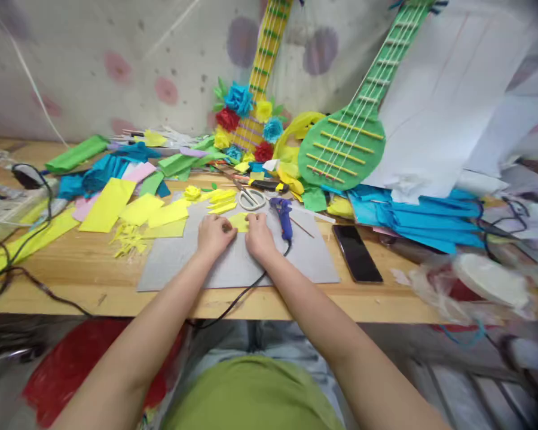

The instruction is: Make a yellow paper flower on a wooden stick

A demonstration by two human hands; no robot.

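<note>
A small piece of yellow crepe paper (239,221) lies between my two hands, just above the grey board (179,269). My left hand (214,235) pinches its left edge, fingers curled in. At its right edge, my right hand (258,235) grips the paper between thumb and fingers. White-handled scissors (251,199) rest right behind the paper. To the right of my right hand lies a blue glue gun (283,218), its black cord running under my right forearm. A pile of cut yellow strips (222,200) sits behind my left hand.
Yellow paper sheets (107,206) and yellow scraps (132,239) cover the left. A phone (357,253) lies right of the board. Behind stand a green paper lute (345,146) and a flowered yellow one (269,54). Blue paper (421,218) is stacked at right. A black cable (49,289) crosses the left edge.
</note>
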